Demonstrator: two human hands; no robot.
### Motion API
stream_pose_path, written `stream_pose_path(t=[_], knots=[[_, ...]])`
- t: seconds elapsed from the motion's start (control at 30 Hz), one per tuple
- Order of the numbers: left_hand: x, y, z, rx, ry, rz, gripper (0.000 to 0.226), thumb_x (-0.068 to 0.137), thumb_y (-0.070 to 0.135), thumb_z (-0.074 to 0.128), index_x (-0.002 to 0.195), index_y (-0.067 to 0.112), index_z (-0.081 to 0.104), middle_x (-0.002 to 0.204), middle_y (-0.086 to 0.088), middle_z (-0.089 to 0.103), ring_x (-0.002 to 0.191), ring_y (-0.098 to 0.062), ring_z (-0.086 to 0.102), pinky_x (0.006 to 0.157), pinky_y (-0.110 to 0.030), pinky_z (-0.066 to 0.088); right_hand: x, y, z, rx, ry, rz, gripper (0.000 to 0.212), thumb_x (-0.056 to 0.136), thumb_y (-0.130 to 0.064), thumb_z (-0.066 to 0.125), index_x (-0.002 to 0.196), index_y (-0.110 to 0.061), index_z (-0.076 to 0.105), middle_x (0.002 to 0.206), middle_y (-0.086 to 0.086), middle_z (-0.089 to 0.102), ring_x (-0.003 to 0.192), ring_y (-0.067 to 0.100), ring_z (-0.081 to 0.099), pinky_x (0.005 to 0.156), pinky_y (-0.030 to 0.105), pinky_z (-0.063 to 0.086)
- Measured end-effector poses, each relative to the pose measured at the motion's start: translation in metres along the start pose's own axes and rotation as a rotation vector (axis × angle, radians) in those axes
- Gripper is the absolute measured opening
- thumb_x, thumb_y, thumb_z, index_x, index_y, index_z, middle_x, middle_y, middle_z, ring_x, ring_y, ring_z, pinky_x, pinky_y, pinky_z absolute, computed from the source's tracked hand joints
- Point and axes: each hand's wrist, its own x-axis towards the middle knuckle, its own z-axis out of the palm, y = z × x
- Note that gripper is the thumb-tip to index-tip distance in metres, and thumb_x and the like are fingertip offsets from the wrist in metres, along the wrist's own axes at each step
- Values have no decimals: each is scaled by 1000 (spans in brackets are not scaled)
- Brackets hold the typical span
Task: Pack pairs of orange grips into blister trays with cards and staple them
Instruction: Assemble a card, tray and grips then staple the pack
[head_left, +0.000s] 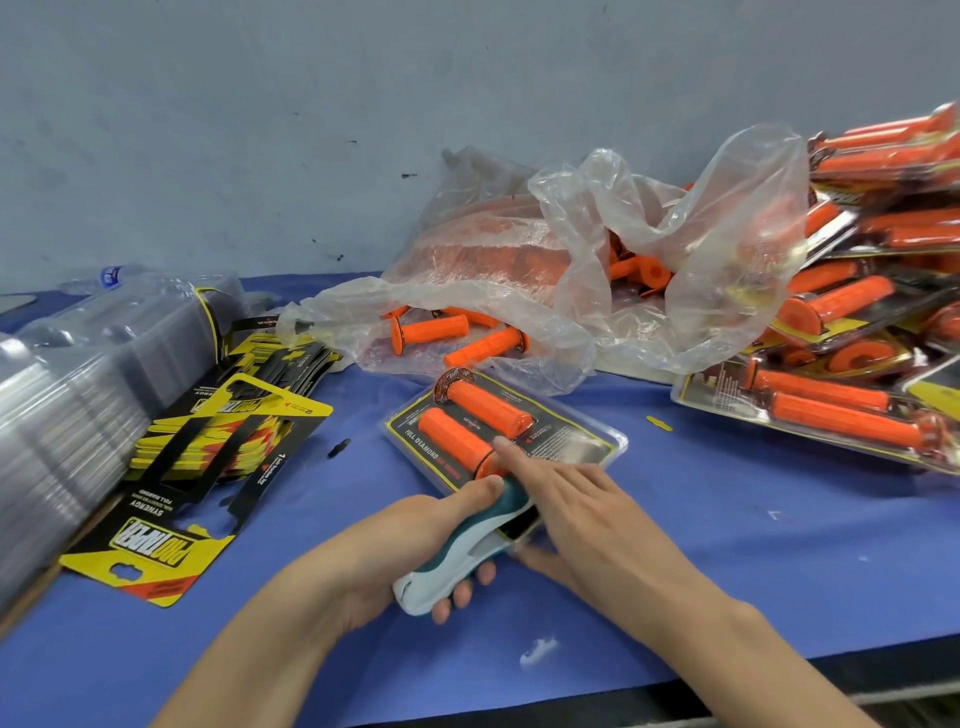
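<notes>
The blister pack (589, 442) lies mid-tabletop (727, 545). Its two orange grips (485, 406) run diagonally, far-left to near-right. The left hand (410, 545) has its fingers wrapped round a teal stapler (470, 540) at the pack's near edge. The right hand (576, 499) presses the pack with straight fingers.

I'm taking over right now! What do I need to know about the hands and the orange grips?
Left hand grips the stapler, whose nose is at the near edge of the blister tray.
Right hand lies on that tray, fingers straight, steadying it.
Done: two orange grips and a card are in the tray; finished packs are piled at right.
To do: finish stapling this one. Loose grips wait in the plastic bag; spare cards and empty trays are at left.
</notes>
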Motion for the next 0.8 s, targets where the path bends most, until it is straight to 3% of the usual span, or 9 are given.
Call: stream_pose_path(t=[0.17, 0.3, 0.43, 0.6, 0.7, 0.8], knots=[[-1, 3, 1, -13, 4, -5, 55, 92, 63, 45, 79, 15, 69, 64, -3, 64, 45, -14, 54, 43, -22, 44, 1, 2, 3, -59, -8, -91, 72, 72, -15, 83, 137, -7, 53, 131, 0, 62, 119, 13, 59, 98, 29, 48], [3, 1, 1, -33, -10, -2, 54, 93, 58, 47, 93, 9, 69, 70, -7, 63, 47, -15, 54, 44, -24, 45, -2, 4, 5, -24, -3, -100, 66, 74, -16, 82, 134, -7, 55, 128, 0, 64, 114, 13, 62, 94, 30, 50], [6, 0, 2, -19, 22, 12, 58, 90, 64, 47, 90, 12, 71, 71, -7, 67, 48, -18, 55, 46, -24, 45, 1, 4, 5, -3, 9, -49, 69, 72, -14, 82, 135, -10, 54, 127, -1, 63, 113, 14, 61, 95, 28, 47], [-1, -3, -14, -20, -52, 11, 68, 79, 78, 54, 98, 16, 74, 87, -15, 71, 55, -21, 61, 48, -26, 50, -1, 5, 4, -52, 12, -7, 75, 76, -26, 80, 142, -14, 48, 133, -2, 58, 114, 12, 55, 96, 25, 41], [-14, -6, -42, 238, 128, -71, 87, 62, 93, 50, 87, 13, 74, 76, -13, 74, 53, -23, 66, 49, -22, 49, -5, 11, 6, -97, 23, -36, 41, 87, -27, 69, 127, -25, 59, 121, -10, 62, 102, 14, 61, 89, 30, 47], [-21, -16, -74, 487, 473, -136, 90, 62, 96, 38, 89, 16, 68, 65, -5, 72, 57, -20, 71, 52, -22, 47, -6, 14, 7, -121, 55, -33, 22, 92, -26, 61, 114, -31, 65, 116, -14, 63, 99, 13, 62, 89, 31, 46]])
